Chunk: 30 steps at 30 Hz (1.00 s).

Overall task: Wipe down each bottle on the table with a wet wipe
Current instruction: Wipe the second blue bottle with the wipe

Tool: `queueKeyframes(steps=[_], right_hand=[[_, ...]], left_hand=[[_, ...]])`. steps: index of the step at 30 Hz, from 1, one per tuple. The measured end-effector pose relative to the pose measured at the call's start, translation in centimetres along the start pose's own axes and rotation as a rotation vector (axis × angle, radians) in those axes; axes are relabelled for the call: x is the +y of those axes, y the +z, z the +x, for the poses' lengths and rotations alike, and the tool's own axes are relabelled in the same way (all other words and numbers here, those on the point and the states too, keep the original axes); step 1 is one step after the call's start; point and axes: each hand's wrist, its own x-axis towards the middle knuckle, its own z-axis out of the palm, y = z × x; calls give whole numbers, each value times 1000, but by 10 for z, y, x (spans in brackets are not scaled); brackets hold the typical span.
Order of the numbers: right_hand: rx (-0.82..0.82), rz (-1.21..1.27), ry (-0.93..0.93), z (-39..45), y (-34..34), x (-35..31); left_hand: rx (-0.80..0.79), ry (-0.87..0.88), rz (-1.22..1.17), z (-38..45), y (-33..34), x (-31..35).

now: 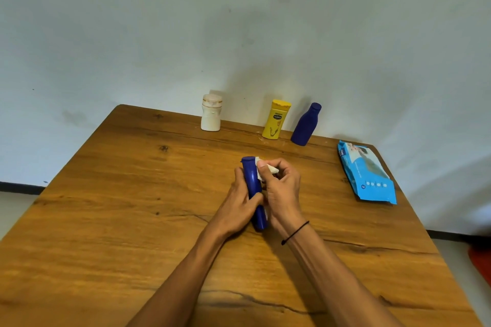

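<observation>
Bottle point(254, 191) sits between my hands, long axis running away from me; left hand point(239, 210) grips its lower body, right hand point(281, 188) pinches the wipe point(271, 168) against its upper side.

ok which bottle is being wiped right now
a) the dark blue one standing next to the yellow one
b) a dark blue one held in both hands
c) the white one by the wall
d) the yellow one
b: the left hand grips a dark blue bottle near the table's middle while the right hand presses a white wet wipe against it; the other three bottles stand untouched by the wall.
</observation>
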Motion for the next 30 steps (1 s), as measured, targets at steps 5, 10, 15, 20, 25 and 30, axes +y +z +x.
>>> queueKeyframes(steps=[5,10,15,20,25,30], right_hand=[[11,-97,-106,4,-2,3],[29,-54,-98,14,-6,4],[-28,55,24,16,-7,2],[-52,146,120,13,-5,7],[33,171,50,8,6,12],[22,246,181,3,12,16]], left_hand=[[10,91,50,3,-3,-7],[55,136,-10,4,-3,-8],[98,105,-140,6,-2,-8],[74,-83,-281,11,-15,-9],[91,-1,-181,7,-7,-4],[8,35,-196,8,-16,-3]])
